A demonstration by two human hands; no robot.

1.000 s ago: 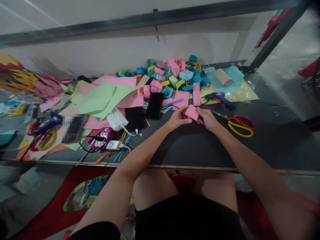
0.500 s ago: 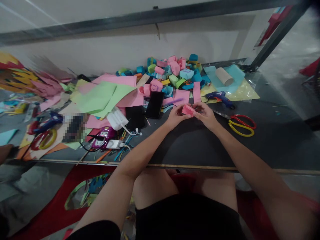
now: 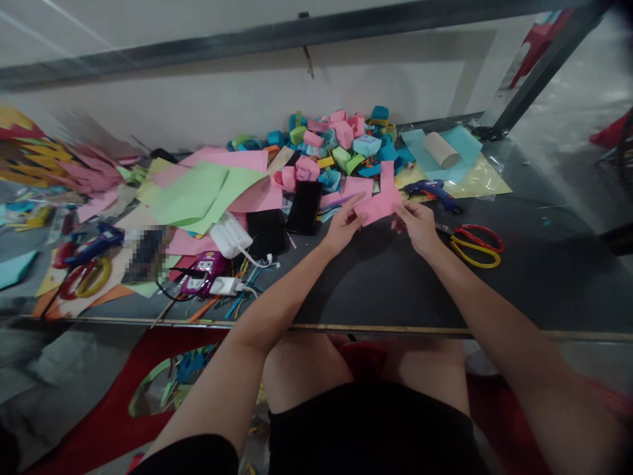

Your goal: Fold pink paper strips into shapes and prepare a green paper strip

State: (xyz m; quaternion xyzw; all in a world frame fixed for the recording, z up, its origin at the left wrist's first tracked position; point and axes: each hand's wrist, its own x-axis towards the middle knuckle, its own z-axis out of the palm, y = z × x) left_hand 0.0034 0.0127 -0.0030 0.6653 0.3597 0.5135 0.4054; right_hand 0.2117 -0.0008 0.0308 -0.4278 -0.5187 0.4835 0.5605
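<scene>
A strip of pink paper point(image 3: 380, 206) is stretched between my two hands above the dark table. Its left end is pinched by my left hand point(image 3: 345, 227), whose index finger points outward. The right end is gripped by my right hand point(image 3: 414, 223). Just beyond lie another pink paper piece point(image 3: 387, 173) and a purple pen point(image 3: 352, 200), partly covered. To the right of my right hand rest scissors point(image 3: 477, 245) with one red and one yellow handle, and behind them a blue glue gun point(image 3: 436, 192).
A pile of small folded paper pieces point(image 3: 346, 142) sits against the wall. Left of my hands are a black phone point(image 3: 304, 208), green paper sheets point(image 3: 198, 194), a white adapter point(image 3: 231, 235) and a purple power socket point(image 3: 205, 269). A cardboard tube point(image 3: 442, 150) lies at back right.
The pink paper, folded into a small box-like shape before, is now opened out into a flatter strip. My hands have moved slightly apart. A co-worker's hand at the left edge has gone.
</scene>
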